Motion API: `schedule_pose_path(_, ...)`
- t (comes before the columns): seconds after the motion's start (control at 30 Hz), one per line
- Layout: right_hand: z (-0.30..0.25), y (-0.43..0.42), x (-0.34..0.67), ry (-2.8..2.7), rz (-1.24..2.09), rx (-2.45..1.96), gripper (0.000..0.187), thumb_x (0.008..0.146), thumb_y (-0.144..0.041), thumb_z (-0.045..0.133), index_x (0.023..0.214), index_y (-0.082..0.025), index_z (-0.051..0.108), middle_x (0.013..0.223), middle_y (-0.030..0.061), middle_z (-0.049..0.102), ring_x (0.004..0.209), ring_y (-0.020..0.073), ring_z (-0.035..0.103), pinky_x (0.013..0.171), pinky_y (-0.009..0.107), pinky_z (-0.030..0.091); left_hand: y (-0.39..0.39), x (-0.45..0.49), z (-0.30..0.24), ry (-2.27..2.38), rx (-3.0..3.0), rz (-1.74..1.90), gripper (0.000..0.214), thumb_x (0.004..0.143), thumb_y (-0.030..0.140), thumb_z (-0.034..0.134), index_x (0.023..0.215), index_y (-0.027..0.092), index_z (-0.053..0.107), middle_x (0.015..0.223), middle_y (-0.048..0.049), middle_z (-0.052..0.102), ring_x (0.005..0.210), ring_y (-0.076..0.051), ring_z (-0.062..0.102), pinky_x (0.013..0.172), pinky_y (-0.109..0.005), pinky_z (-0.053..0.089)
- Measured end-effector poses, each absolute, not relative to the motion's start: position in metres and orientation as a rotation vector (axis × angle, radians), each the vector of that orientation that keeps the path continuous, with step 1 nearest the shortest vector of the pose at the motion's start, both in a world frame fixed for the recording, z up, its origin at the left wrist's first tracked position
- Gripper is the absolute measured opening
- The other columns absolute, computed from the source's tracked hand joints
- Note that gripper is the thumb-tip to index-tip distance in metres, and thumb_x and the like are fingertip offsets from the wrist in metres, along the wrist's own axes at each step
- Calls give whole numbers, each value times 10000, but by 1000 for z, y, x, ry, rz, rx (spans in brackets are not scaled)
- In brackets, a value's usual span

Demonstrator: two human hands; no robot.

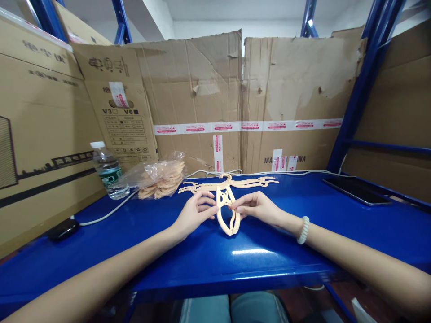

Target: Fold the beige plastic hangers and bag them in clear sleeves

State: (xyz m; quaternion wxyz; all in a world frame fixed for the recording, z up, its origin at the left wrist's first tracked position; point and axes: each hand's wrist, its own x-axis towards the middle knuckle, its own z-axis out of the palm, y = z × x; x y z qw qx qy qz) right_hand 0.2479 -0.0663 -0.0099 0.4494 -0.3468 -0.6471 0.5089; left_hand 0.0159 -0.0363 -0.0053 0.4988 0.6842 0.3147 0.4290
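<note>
Pinching opposite sides of the folded cream hanger (221,220) between them: both hands (192,212) (258,208).

A blue table (387,233) spans the lower half of the frame, with a bright reflection (253,252) near its front edge. Cardboard sheets (188,89) line its back; blue metal posts (365,72) rise at upper right, a pale wall (202,30) at top centre.
</note>
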Motion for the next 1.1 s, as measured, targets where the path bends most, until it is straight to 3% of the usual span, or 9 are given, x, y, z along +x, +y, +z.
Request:
schedule_pose_path(0.2,-11,-67,249,-1619,1214,-849,360,657,-445,854,864,-161,775,839,54,771,770,211,737,764,396,626,-38,15,-3,716,1741,980,243,695,286,788,869,151,685,967,-62,725,834,-210,718,809,-347,575)
schedule_pose_path(0.4,-11,-66,253,-1671,1067,-860,328,719,-473,808,846,-179,737,923,48,742,821,190,706,765,353,606,-35,11,-5,738,1791,937,298,759,290,732,1020,152,688,1103,-104,751,985,-261,727,923,-401,551)
schedule_pose_path(0.57,-8,-68,253,-1826,977,-874,361,826,-526,698,911,-176,695,865,43,701,791,187,678,697,331,586,-34,10,-7,711,1907,836,347,801,245,667,1129,132,669,995,-115,785,987,-281,737,921,-431,553)
schedule_pose_path(0.8,-7,-65,258,-2065,742,-881,324,935,-486,574,1032,-186,651,1050,71,690,981,222,644,916,403,508,-33,10,-5,670,2214,787,402,799,138,595,1191,193,666,1301,-93,677,1252,-281,589,1063,-449,447)
schedule_pose_path(0.9,-9,-65,259,-2131,637,-916,282,965,-423,538,1106,-198,635,1120,79,682,1038,232,633,958,418,486,-34,8,-3,708,2363,761,446,778,118,611,1208,223,666,1320,-75,666,1259,-287,570,1110,-467,381)
schedule_pose_path(1.1,-12,-67,260,-2227,443,-998,271,970,-320,529,1216,-235,606,1243,87,663,1135,262,599,1007,471,450,-35,6,-4,777,2542,695,444,830,148,594,1270,206,608,1326,-97,653,1235,-298,583,1074,-462,416)
